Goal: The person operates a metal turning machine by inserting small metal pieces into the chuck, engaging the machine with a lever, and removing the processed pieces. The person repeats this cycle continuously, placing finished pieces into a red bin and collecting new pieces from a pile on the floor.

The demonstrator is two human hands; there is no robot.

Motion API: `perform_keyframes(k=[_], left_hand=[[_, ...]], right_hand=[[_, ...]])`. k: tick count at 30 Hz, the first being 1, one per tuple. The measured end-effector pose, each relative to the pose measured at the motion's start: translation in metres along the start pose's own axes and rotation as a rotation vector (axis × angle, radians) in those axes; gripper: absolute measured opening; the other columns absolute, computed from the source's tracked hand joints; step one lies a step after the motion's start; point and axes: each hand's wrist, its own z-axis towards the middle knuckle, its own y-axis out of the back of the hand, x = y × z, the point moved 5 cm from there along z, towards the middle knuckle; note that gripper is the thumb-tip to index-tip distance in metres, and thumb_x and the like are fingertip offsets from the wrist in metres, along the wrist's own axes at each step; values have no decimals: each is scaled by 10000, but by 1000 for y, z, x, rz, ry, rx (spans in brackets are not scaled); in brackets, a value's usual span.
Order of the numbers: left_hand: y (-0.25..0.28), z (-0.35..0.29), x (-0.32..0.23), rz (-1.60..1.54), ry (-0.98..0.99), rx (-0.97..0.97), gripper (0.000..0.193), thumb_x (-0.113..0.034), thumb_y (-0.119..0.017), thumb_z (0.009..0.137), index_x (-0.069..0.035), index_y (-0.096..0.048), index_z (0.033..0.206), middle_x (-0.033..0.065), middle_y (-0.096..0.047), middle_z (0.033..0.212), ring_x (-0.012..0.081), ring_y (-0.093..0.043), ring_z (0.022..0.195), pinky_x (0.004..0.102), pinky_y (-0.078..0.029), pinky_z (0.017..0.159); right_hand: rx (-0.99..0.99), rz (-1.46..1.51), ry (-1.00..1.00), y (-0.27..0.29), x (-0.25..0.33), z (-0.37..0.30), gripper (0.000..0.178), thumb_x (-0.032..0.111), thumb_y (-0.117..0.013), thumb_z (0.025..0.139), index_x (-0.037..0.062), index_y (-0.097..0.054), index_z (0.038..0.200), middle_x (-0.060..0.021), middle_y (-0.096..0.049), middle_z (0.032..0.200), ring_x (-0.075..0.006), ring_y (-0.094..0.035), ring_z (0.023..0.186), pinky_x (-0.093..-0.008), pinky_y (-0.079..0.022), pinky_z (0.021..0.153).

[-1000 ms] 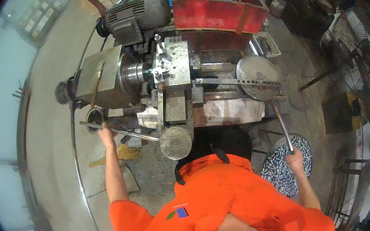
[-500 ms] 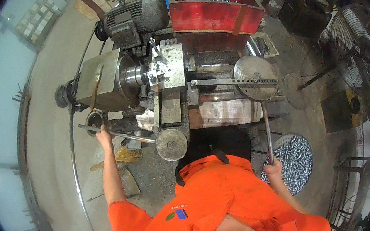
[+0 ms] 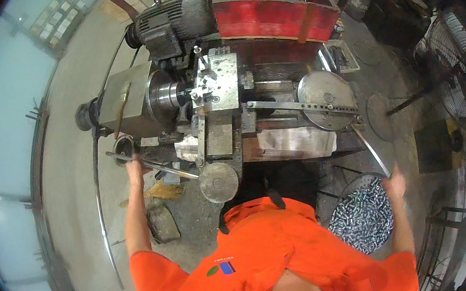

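I stand in front of a small lathe with a shiny chuck (image 3: 166,95) and a metal tool slide (image 3: 220,81). My left hand (image 3: 134,167) is closed round a bent metal lever (image 3: 168,170) that runs to a small round disc (image 3: 218,182). On the right, my right hand (image 3: 395,183), a little blurred, grips the end of a straight lever (image 3: 371,151) slanting down from a larger round disc (image 3: 322,118). A perforated flat link bar (image 3: 280,104) joins that disc to the slide.
A red box (image 3: 265,22) with metal pieces stands behind the lathe, beside a dark motor (image 3: 175,20). Below my right hand sits a basin of small metal parts (image 3: 362,217). A floor fan (image 3: 457,68) stands at right; a straw broom (image 3: 163,191) lies at left.
My right hand has swung the right lever outward to the right, turning the large disc. My left hand stays on its lever with little movement, and the whole view has shifted slightly.
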Motion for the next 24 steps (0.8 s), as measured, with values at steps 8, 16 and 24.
perform_keyframes(k=[8,16,24], left_hand=[[8,-7,22,-281,108,44,501,-442,-504,889,31,-551,1049,125,-630,728,232,-646,650,383,-554,630],[-1,2,114,1214,-306,268,568,-536,-476,866,-8,-578,1050,177,-646,946,298,-637,872,405,-494,762],[-63,-6,199,821,-259,-77,505,-503,-582,789,-2,-610,839,210,-651,837,404,-629,787,484,-500,709]], right_hand=[[-408,-151,-3,20,39,83,842,178,-630,622,92,-318,1399,-162,-452,1337,-353,-497,1130,-463,-359,984],[-249,363,177,-21,115,-30,743,158,-621,596,21,-443,1305,-239,-504,1251,-393,-475,1150,-402,-388,969],[105,495,83,-38,149,-53,483,135,-599,596,11,-621,1063,-183,-631,1041,-349,-601,960,-372,-471,854]])
